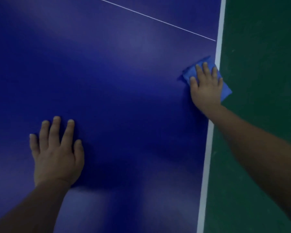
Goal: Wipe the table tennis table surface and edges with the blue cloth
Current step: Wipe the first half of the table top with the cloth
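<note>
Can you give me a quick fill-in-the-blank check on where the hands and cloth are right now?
1. The blue cloth lies under the ____ hand, at the table's white edge line.
2. The left hand lies flat on the table tennis table and holds ____.
3. One corner of the cloth hangs past the edge, over the ____ floor.

Missing words: right; nothing; green

Cloth (190,71) under right hand (206,88) at table (124,73) right edge; left hand (57,155) flat, near-left.

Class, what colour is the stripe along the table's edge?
White, seen in the head view: the stripe.
</note>
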### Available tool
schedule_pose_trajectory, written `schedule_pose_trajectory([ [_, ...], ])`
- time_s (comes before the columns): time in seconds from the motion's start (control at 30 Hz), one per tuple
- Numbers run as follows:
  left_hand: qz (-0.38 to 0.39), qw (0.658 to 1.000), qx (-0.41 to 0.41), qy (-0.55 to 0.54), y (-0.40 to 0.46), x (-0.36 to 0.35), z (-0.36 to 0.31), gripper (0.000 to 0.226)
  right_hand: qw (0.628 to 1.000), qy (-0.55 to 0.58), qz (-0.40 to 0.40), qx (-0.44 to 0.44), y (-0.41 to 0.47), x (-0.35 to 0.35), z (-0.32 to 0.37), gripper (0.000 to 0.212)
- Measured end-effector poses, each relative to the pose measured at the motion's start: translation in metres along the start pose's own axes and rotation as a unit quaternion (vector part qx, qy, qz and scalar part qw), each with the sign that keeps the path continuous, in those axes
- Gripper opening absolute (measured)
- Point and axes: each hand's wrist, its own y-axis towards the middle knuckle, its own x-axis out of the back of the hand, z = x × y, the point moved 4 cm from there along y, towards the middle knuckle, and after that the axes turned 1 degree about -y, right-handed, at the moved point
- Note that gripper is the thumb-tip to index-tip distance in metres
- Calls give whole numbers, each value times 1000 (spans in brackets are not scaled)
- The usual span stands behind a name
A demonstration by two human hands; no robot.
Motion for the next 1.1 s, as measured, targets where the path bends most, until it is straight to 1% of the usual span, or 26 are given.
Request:
schedule_pose_trajectory([
  [0.07, -3, 1000, 4, 4, 0, 0, 1, 67, 1000, -4, -19, 23, -35, -5, 14, 68],
  [0.17, -15, 1000, 2, 8, -1, 0, 1, 66, 990, 2, -7, 143, -163, -17, 31, 58],
  [0.2, -18, 1000, 1, 12, 0, 0, 1, 66, 978, 0, 2, 209, -213, -20, 34, 55],
  [0.27, -19, 999, 1, 28, -1, 0, 2, 67, 934, -16, 32, 354, -286, -24, 31, 51],
  [0.3, -17, 999, 1, 36, -1, 0, 2, 67, 913, -22, 47, 405, -297, -25, 25, 51],
  [0.33, -18, 999, 0, 41, -1, 0, 2, 67, 903, -24, 54, 426, -289, -25, 22, 51],
  [0.37, -20, 999, -1, 42, -2, 0, 3, 67, 908, -24, 55, 414, -269, -26, 22, 52],
  [0.4, -21, 999, -2, 40, -3, 0, 2, 67, 928, -23, 49, 368, -242, -25, 23, 54],
  [0.47, -26, 999, 4, 23, -8, 2, 2, 65, 976, -10, 26, 215, -179, -17, 27, 56],
  [0.5, -37, 999, 13, 5, -14, 3, 4, 63, 990, -3, 29, 136, -152, -12, 30, 57],
  [0.53, -50, 998, 23, -14, -24, 5, 6, 63, 997, 8, 34, 73, -131, -9, 36, 57],
  [0.57, -60, 997, 34, -27, -37, 6, 7, 63, 999, 18, 37, 33, -119, -7, 48, 57],
  [0.6, -68, 996, 47, -37, -54, 6, 9, 65, 999, 20, 39, 25, -118, -9, 63, 58],
  [0.63, -74, 994, 63, -45, -73, 5, 10, 66, 998, 12, 42, 51, -126, -12, 81, 58],
  [0.67, -78, 992, 83, -54, -93, 3, 11, 66, 993, -1, 35, 111, -145, -16, 100, 58],
  [0.7, -81, 989, 107, -63, -115, 0, 11, 66, 981, -6, 21, 195, -175, -20, 117, 57],
  [0.73, -86, 985, 134, -72, -137, -3, 11, 66, 955, -10, 13, 296, -214, -22, 129, 56],
  [0.8, -96, 974, 188, -87, -180, -11, 8, 66, 877, -10, 29, 480, -290, -28, 125, 53],
  [0.83, -93, 969, 209, -94, -200, -16, 5, 66, 839, -10, 41, 543, -311, -30, 111, 53],
  [0.87, -84, 965, 227, -101, -217, -21, 0, 67, 811, -12, 45, 584, -315, -29, 95, 53],
  [0.9, -74, 961, 244, -107, -232, -27, -4, 68, 802, -15, 41, 596, -305, -28, 81, 53],
  [0.93, -68, 957, 260, -112, -244, -32, -10, 69, 816, -23, 28, 576, -285, -29, 67, 54],
  [0.97, -69, 952, 273, -117, -252, -36, -17, 70, 853, -28, 16, 521, -259, -27, 53, 55],
  [1.03, -84, 939, 303, -137, -259, -40, -32, 72, 934, -37, 37, 354, -202, -19, 25, 60],
  [1.07, -93, 932, 319, -146, -259, -42, -38, 73, 962, -31, 54, 266, -181, -14, 14, 61],
  [1.1, -99, 925, 333, -151, -259, -44, -42, 73, 980, -15, 65, 190, -169, -9, 8, 61],
])
